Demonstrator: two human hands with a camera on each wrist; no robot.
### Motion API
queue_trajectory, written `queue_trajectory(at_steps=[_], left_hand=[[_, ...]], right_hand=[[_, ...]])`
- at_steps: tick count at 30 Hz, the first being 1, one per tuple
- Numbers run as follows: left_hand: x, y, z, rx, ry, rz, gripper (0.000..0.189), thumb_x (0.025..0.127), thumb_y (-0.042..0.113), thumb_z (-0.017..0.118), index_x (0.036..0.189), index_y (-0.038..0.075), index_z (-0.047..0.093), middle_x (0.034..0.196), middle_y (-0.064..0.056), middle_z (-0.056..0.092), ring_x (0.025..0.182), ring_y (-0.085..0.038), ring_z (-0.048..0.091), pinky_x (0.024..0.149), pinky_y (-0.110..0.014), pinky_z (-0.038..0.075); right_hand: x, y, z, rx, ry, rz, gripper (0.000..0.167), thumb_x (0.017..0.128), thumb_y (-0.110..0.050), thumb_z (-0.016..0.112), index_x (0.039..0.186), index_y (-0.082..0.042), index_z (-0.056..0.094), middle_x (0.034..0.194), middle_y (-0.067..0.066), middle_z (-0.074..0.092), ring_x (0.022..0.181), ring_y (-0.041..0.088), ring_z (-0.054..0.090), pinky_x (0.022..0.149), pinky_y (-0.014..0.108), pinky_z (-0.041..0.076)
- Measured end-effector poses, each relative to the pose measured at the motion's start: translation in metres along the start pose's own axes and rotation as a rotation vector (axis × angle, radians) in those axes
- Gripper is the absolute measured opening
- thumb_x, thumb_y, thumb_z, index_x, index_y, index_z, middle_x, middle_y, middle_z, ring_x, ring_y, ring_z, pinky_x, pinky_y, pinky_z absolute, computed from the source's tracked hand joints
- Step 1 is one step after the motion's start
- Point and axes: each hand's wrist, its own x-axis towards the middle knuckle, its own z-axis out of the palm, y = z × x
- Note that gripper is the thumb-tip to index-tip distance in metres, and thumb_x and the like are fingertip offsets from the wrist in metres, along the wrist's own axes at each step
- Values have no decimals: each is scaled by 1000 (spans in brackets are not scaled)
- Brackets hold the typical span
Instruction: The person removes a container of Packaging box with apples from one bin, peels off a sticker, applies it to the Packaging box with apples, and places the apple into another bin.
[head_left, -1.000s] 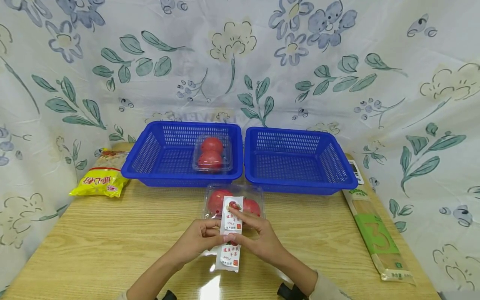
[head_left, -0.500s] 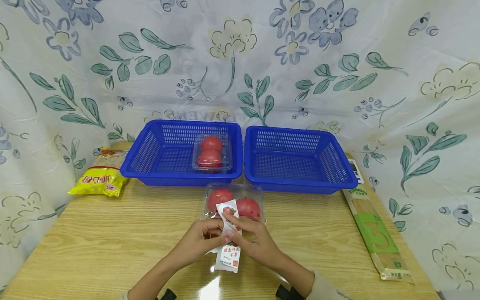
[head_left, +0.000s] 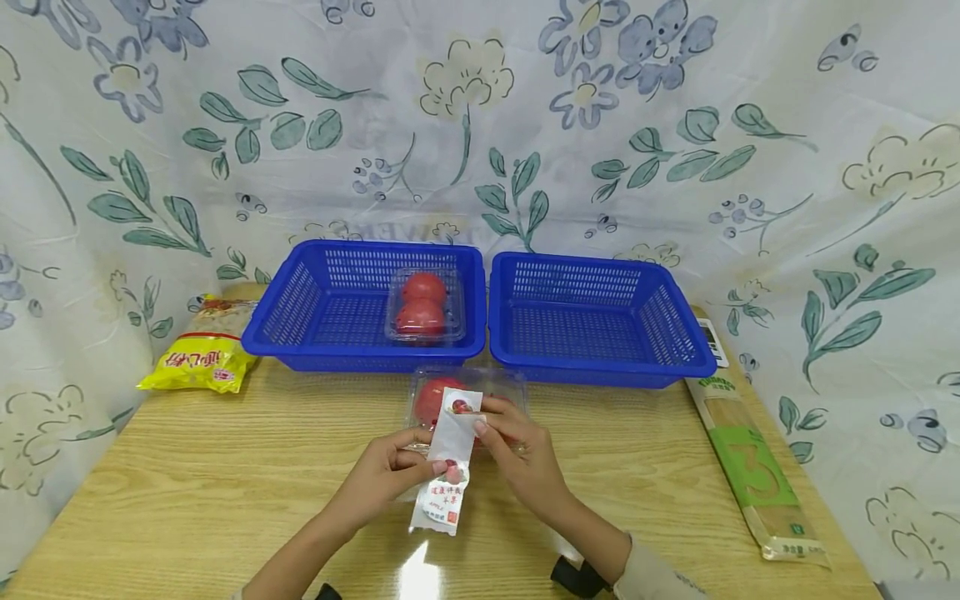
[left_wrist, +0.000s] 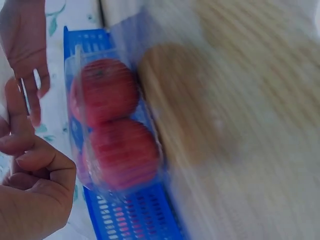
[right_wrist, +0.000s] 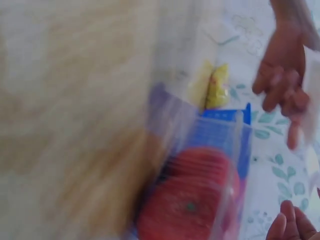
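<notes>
Now, a white label strip (head_left: 438, 496) printed with red fruit slants before a clear fruit box (head_left: 501, 383), pinched by left hand (head_left: 382, 477) and right hand (head_left: 527, 460); blank white shows where upper lettering was a second ago.

The label strip (head_left: 452, 444) between left hand (head_left: 381, 475) and right hand (head_left: 527, 458) reads 健康, 苹果 and APPLE; the yellow bag (head_left: 201, 354), beyond the left hand, reads 通心粉; the green packet (head_left: 757, 475), right of the right hand, bears a large 3 and 净含量.
</notes>
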Motion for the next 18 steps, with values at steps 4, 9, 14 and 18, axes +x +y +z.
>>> queue_trajectory(at_steps=[4, 9, 14, 18], left_hand=[[-7, -1, -11, -1, 40, -77, 35, 94, 18, 68, 118, -6, 59, 76, -2, 74, 77, -6, 66, 80, -26, 54], [-15, -2, -32, 36, 130, -163, 42, 93, 20, 69, 125, -5, 56, 81, -5, 76, 80, -8, 67, 79, -27, 53], [-16, -6, -56, 135, 310, -255, 50, 94, 20, 69, 136, -1, 52, 95, -14, 77, 94, -14, 70, 84, -33, 50], [-12, -16, -70, 228, 335, -311, 50, 94, 16, 68, 136, -5, 50, 97, -20, 75, 89, -19, 71, 77, -34, 53]], right_hand=[[7, -4, -7, -5, 76, -5, 20, 97, 1, 58, 107, 3, 74, 130, 15, 64, 125, 29, 58, 100, 27, 48], [13, -3, -13, -110, 148, -69, 17, 95, 1, 61, 104, 0, 76, 131, 14, 65, 127, 30, 57, 102, 27, 47], [16, 12, -13, -410, 190, -244, 15, 86, 0, 72, 100, -1, 77, 128, 17, 66, 123, 40, 58, 104, 43, 48], [17, 25, -12, -617, 190, -366, 15, 91, -15, 71, 98, -2, 78, 125, 20, 66, 121, 43, 58, 100, 55, 47]])
